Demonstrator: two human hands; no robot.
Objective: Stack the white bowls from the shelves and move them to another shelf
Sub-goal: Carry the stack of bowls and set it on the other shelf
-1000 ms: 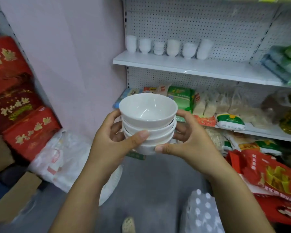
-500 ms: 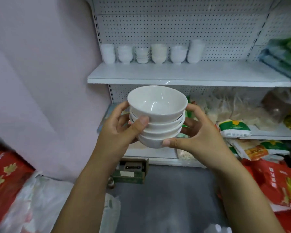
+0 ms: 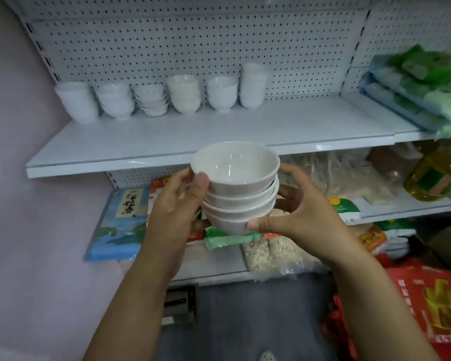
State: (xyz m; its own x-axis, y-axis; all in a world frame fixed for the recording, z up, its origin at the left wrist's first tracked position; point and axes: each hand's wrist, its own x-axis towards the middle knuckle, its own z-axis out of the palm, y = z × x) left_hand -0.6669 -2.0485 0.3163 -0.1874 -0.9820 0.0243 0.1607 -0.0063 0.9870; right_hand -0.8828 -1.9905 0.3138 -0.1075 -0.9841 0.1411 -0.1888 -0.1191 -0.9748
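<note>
A stack of several white bowls [image 3: 236,188] hangs in mid-air just in front of and slightly below the front edge of the white shelf [image 3: 193,136]. My left hand [image 3: 179,204] grips the stack's left side, thumb on the upper bowl. My right hand [image 3: 294,214] grips the right side, thumb under the lowest bowl. At the back of that shelf stand several other stacks of white bowls and cups [image 3: 162,97] in a row against the pegboard.
Green and blue packets [image 3: 422,92] lie on the shelf's right end. Below, a lower shelf holds a blue bag [image 3: 120,225], food packets and a yellow oil bottle [image 3: 435,173]. Red bags [image 3: 432,303] sit on the floor at right; a pink wall bounds the left.
The view has moved closer to the shelving and the held stack has shifted right and nearer to the white shelf's front edge. Both hands keep the same grip.
</note>
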